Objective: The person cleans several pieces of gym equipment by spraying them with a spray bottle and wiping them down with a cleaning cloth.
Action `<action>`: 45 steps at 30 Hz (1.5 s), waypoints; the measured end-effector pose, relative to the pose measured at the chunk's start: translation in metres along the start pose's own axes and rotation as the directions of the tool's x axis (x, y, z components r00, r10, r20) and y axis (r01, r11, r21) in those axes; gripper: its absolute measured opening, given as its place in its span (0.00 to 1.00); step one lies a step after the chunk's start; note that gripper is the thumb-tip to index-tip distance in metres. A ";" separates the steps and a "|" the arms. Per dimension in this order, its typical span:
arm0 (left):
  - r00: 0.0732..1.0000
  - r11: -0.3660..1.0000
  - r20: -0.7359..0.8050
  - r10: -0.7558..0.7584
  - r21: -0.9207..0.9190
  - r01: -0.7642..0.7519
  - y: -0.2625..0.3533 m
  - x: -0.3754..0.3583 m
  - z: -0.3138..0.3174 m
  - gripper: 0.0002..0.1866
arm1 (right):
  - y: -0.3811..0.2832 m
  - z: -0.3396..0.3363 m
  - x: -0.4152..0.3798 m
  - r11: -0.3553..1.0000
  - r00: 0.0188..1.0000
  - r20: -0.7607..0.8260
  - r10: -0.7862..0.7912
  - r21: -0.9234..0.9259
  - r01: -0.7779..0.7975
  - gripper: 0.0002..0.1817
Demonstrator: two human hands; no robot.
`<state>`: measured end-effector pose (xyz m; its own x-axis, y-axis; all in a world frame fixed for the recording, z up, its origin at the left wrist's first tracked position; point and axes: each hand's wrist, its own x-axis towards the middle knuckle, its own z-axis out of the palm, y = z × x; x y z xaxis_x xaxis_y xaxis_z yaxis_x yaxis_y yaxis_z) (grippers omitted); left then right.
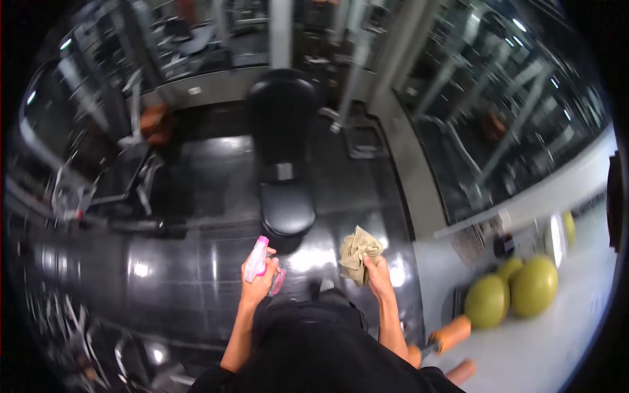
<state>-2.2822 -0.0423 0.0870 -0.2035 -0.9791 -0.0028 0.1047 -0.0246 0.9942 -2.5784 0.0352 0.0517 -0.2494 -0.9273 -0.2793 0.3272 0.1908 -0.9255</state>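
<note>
First-person view down into a gym, w/ blur toward the edges. L hand (261,278), at 7 o'clock from ctr, has its fingers wrapped round a pink-and-clear spray btl (257,261), pink top up; the btl's lower part is partly hidden by the hand. R hand (378,274), btw 4 and 5 o'clock, pinches a crumpled tan cloth (360,254) btw thumb and fingers, the cloth bunched above the grip. Both hands are well apart, over a shiny dark floor (216,262), either side of the wearer's black clothing (321,354) at 6 o'clock.

At 11 o'clock, a black padded seat (288,208) w/ a tall black pad (282,111) beyond it. At 4 o'clock, yellow-green balls (534,286) on a pale floor area (524,354); nearer, an orange-ended object (452,334), exact type unclear. Gym equip. (124,173) at 9 to 10 o'clock, frames blurred. Glass or mirror panels (498,118) at 2 o'clock.
</note>
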 end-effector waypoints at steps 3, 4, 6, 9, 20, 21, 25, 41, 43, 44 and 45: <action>0.966 1.000 -0.258 0.018 0.022 -0.013 0.006 -0.007 0.012 0.10 | -0.020 0.014 0.064 1.000 0.979 0.204 0.017 -0.021 -0.013 0.15; 0.932 0.999 -0.361 0.021 -0.018 -0.030 0.007 -0.010 0.018 0.10 | -0.027 0.019 0.083 0.999 0.960 0.281 0.017 -0.037 -0.007 0.15; 0.882 0.999 -0.468 0.052 0.034 -0.041 0.006 -0.016 0.024 0.10 | -0.030 0.028 0.121 0.997 0.909 0.414 0.047 -0.070 -0.020 0.14; 0.795 0.998 -0.604 0.063 0.021 -0.063 -0.001 -0.021 0.036 0.10 | -0.046 0.054 0.160 0.989 0.763 0.639 0.098 -0.146 -0.005 0.15; 0.566 0.998 -0.823 0.051 0.055 -0.009 0.003 0.025 0.063 0.12 | -0.057 0.140 0.256 0.942 0.371 0.871 0.323 -0.333 -0.038 0.22; 0.558 0.999 -0.829 0.037 0.029 -0.023 0.002 0.029 0.064 0.12 | -0.060 0.147 0.259 0.955 0.334 0.900 0.278 -0.296 0.003 0.23; 0.486 0.998 -0.872 0.058 0.066 -0.002 0.013 0.039 0.074 0.13 | -0.063 0.168 0.280 0.946 0.240 0.924 0.297 -0.318 0.055 0.23; 0.046 0.987 -0.989 0.139 0.142 0.075 0.021 0.152 0.202 0.14 | -0.156 0.190 0.382 0.930 0.014 0.937 0.349 -0.348 0.117 0.23; -0.021 0.991 -0.991 0.134 0.134 0.000 0.022 0.180 0.221 0.13 | -0.165 0.182 0.401 0.932 -0.003 0.936 0.351 -0.349 0.096 0.23; -0.071 0.987 -0.988 0.134 0.139 -0.079 0.021 0.191 0.231 0.12 | -0.170 0.179 0.410 0.937 -0.007 0.940 0.342 -0.340 0.075 0.23; -0.064 0.987 -0.989 0.134 0.139 -0.080 0.016 0.197 0.237 0.16 | -0.179 0.174 0.415 0.929 0.005 0.932 0.363 -0.362 0.082 0.24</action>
<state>-2.5517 -0.1879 0.1281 0.9897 -0.1405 0.0267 -0.0153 0.0818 0.9965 -2.5821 -0.4396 0.1458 0.9668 -0.2356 -0.0985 -0.0462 0.2180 -0.9748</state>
